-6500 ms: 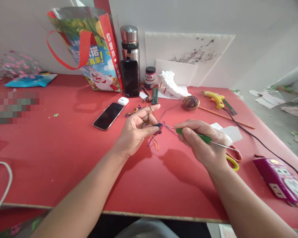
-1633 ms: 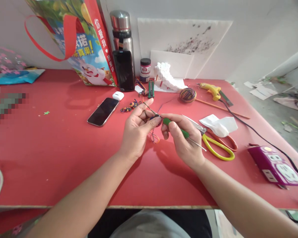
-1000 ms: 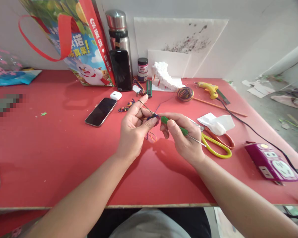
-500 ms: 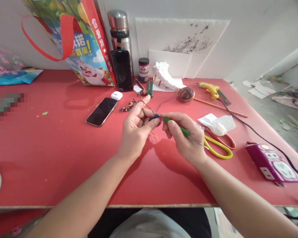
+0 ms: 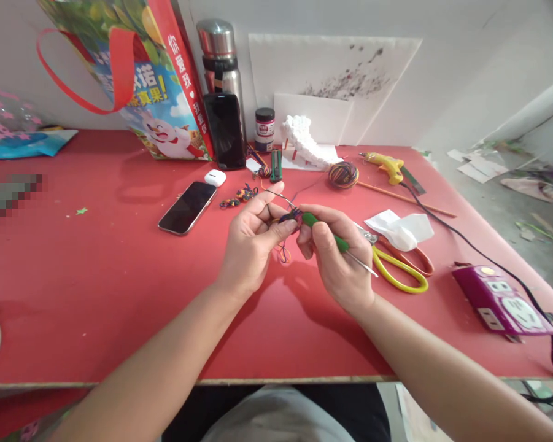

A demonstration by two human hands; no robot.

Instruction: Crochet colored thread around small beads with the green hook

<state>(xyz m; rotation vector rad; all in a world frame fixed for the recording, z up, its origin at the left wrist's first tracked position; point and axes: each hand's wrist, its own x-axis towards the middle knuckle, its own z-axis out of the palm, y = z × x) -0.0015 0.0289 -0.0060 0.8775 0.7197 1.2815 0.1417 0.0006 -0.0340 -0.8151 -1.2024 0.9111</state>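
At center frame, my left hand (image 5: 253,242) is pinching multicolored yarn work (image 5: 291,216); my right hand (image 5: 338,252) is gripping a green-handled hook (image 5: 324,232).

I saw a smooth red tabletop (image 5: 147,294) with a soft sheen. The flask (image 5: 216,43) looked like brushed, shiny metal, and the upright phone (image 5: 224,132) had a glossy black face. My view showed a crochet hook (image 5: 336,240) with a smooth green plastic-looking grip and bare metal shaft. The yarn ball (image 5: 343,175) was matt and fibrous, the tissue (image 5: 399,229) soft and creased, and the scissors (image 5: 398,264) had smooth, plastic-looking handles.
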